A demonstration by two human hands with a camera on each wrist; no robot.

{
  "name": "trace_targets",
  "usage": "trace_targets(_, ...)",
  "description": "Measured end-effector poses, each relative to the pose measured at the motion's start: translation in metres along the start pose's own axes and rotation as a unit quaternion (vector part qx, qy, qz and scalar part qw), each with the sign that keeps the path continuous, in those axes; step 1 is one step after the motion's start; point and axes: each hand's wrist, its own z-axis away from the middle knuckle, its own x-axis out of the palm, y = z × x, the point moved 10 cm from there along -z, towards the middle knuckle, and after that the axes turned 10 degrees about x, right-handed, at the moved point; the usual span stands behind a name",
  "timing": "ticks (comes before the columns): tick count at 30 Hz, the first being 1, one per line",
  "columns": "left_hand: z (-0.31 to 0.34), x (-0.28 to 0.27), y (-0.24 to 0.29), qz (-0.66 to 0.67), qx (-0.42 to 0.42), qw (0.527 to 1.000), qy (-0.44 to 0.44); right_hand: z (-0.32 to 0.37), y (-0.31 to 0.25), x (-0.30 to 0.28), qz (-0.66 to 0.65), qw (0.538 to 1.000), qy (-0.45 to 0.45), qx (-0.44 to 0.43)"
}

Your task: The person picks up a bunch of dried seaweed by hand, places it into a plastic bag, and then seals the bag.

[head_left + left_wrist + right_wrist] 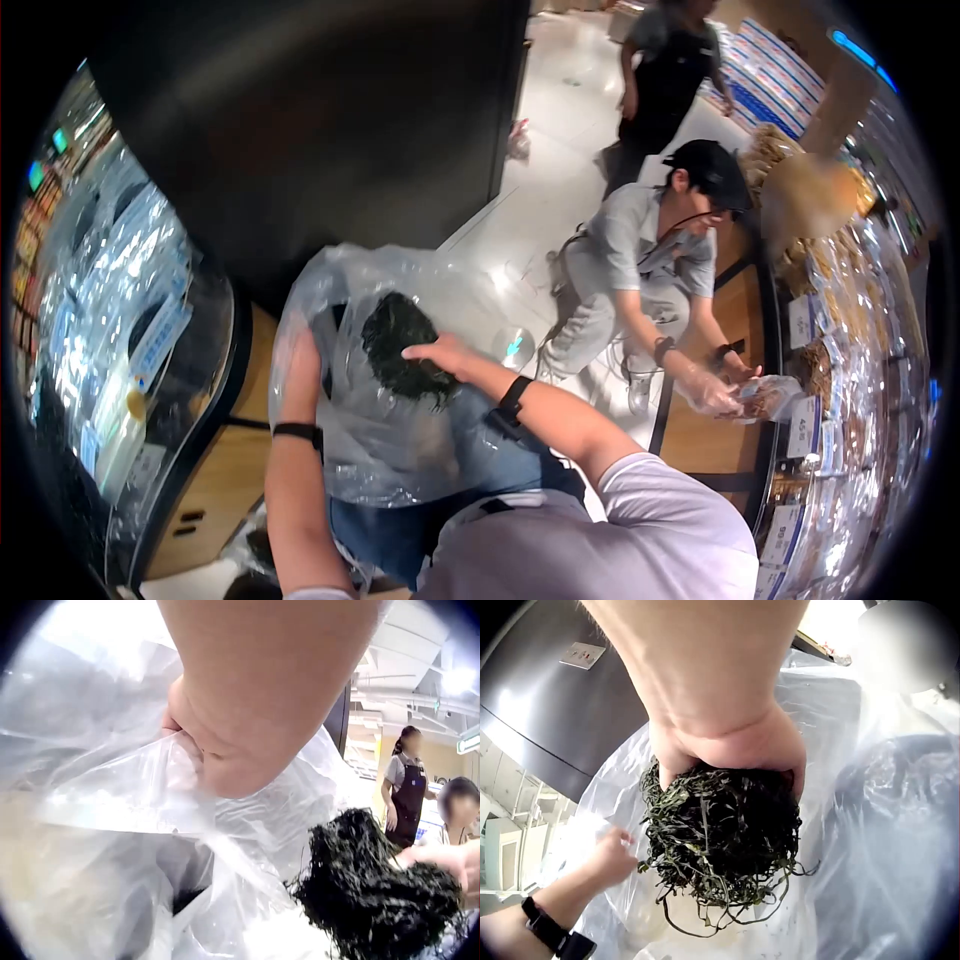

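Observation:
A tangled clump of dark green dried seaweed strips [402,350] is in my right hand [445,356], over a large clear plastic bag [375,470]. The right wrist view shows my thumb and fingers gripping the seaweed [720,832] from above, with loose strands hanging down. My left hand [302,355] is at the bag's left side. Seen from the left wrist, that hand [217,761] holds the bag film [135,791], its fingertips mostly hidden by the wrist and plastic. The bag lies against my legs, its mouth spread wide.
A crouching person [640,260] at the right handles a clear packet [765,397] beside a shelf of bagged goods with price tags [803,428]. Another person in an apron [665,90] stands behind. A dark panel [330,130] rises ahead; a display counter [225,440] stands left.

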Motion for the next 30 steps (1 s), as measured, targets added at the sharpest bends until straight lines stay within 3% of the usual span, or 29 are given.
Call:
trace_targets(1, -0.001, -0.005, -0.004, 0.011, -0.105, 0.990, -0.094, -0.003, 0.006, 0.001, -0.010, 1.000, -0.001, 0.013)
trace_targets(3, -0.012, -0.003, 0.008, -0.075, -0.045, 0.985, -0.150, -0.001, 0.008, 0.011, -0.085, 0.994, -0.056, 0.040)
trace_targets(4, -0.005, -0.002, 0.022, -0.049, -0.067, 0.975, -0.204, 0.016, -0.006, 0.015, -0.103, 0.992, -0.056, 0.040)
trace_targets(5, 0.006, 0.040, 0.000, -0.049, -0.005, 0.975, -0.217, 0.007, 0.005, 0.018, -0.137, 0.984, -0.095, 0.064)
trace_targets(6, 0.025, 0.040, 0.011, 0.114, -0.120, 0.957, -0.239, -0.003, 0.017, 0.021, -0.191, 0.971, -0.122, 0.074)
trace_targets(7, 0.031, 0.044, 0.025, -0.066, 0.011, 0.960, -0.272, -0.005, 0.022, 0.027, -0.243, 0.955, -0.151, 0.083)
trace_targets(8, 0.041, 0.049, 0.023, -0.071, 0.003, 0.958, -0.277, -0.008, 0.026, 0.033, -0.294, 0.935, -0.177, 0.090)
trace_targets(10, 0.046, 0.045, 0.034, 0.058, 0.031, 0.982, -0.178, -0.008, 0.031, 0.042, -0.331, 0.920, -0.188, 0.093)
trace_targets(11, 0.049, 0.047, 0.034, 0.056, 0.026, 0.981, -0.184, -0.007, 0.034, 0.045, -0.364, 0.907, -0.192, 0.091)
trace_targets(13, 0.062, 0.076, 0.018, 0.066, -0.096, 0.936, -0.333, -0.011, 0.044, 0.047, -0.375, 0.906, -0.177, 0.088)
trace_targets(19, 0.083, 0.118, -0.009, 0.216, -0.153, 0.888, -0.377, -0.019, 0.071, 0.037, -0.431, 0.887, -0.140, 0.081)
trace_targets(23, 0.091, 0.149, -0.022, 0.193, -0.140, 0.878, -0.414, -0.022, 0.067, 0.041, -0.466, 0.871, -0.143, 0.060)
trace_targets(26, 0.109, 0.169, -0.020, 0.230, -0.190, 0.857, -0.420, -0.029, 0.065, 0.047, -0.479, 0.859, -0.180, 0.021)
trace_targets(28, 0.098, 0.188, -0.014, 0.322, -0.062, 0.880, -0.342, -0.039, 0.052, 0.052, -0.477, 0.851, -0.218, -0.022)
trace_targets(30, 0.097, 0.166, 0.016, 0.326, -0.073, 0.878, -0.344, -0.035, 0.046, 0.056, -0.469, 0.846, -0.245, -0.067)
